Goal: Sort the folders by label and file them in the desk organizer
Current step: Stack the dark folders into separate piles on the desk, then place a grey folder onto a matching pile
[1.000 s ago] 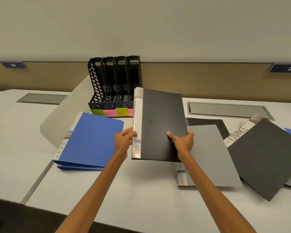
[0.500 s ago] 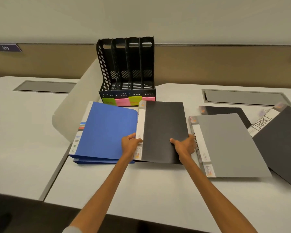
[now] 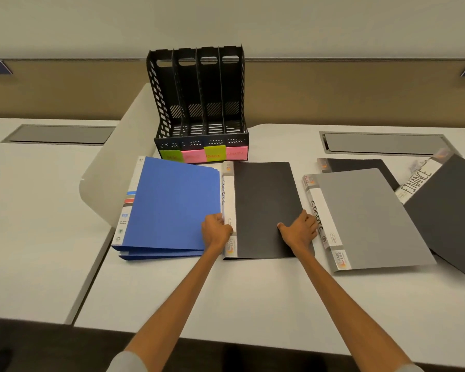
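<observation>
Black folder [image 3: 263, 208], its white spine strip lettered SPORTS, lies flat on the white counter [image 3: 226, 291], just in front of the desk organizer [image 3: 199, 103]; the spine faces left and sits against the stack of blue folders [image 3: 172, 205].

The left hand [image 3: 215, 232] grips the spine edge near its lower end, fingers [image 3: 219, 218] curled round it; the right hand [image 3: 298, 230] holds the opposite edge, thumb laid on the cover and the other fingers clenched over the rim.

Just right of that hand lies a grey folder [image 3: 368, 218], also marked SPORTS; it overlaps a second dark folder [image 3: 360, 165] behind it; further right a dark folder labelled FINANCE [image 3: 448, 210] lies at an angle, its edge over the grey one.

The organizer is black, with four upright slots; sticky notes [image 3: 203, 154] in green, pink, yellow and pink line its front lip, their writing too blurred to read.
</observation>
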The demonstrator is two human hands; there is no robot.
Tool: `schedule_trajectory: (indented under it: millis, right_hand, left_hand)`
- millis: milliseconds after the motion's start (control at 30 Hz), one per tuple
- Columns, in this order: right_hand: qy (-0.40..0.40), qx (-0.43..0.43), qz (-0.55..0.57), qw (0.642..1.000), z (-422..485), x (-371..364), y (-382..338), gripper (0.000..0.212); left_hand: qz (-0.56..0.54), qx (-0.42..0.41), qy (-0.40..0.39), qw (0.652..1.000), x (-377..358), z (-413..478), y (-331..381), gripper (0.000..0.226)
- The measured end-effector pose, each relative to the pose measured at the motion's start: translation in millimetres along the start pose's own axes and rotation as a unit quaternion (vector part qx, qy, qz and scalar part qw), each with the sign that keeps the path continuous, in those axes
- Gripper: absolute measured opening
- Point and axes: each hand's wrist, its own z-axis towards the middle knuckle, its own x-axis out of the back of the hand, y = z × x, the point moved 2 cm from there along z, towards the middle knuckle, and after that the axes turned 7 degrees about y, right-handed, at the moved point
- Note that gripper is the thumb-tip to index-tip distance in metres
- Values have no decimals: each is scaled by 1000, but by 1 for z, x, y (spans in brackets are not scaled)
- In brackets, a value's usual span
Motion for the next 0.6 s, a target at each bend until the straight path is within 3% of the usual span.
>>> schedule_trajectory:
  millis: [167,333,467,600]
  right_hand:
    - [-16,28,-14,999,-2,0,3,79]
    - [5,82,108,991,4,16,5,60]
    - [38,82,215,972,18,44,12,36]
    - [63,64,206,974,42,76,37,38]
  left_hand:
    - [-2,12,28,1000,0,-3,3,7]
    - [28,-8,64,998,-7,-14,24,41]
    - [21,-51,43,998,-29,-26,54,33]
    - [6,-60,2,998,-58,-40,83,22]
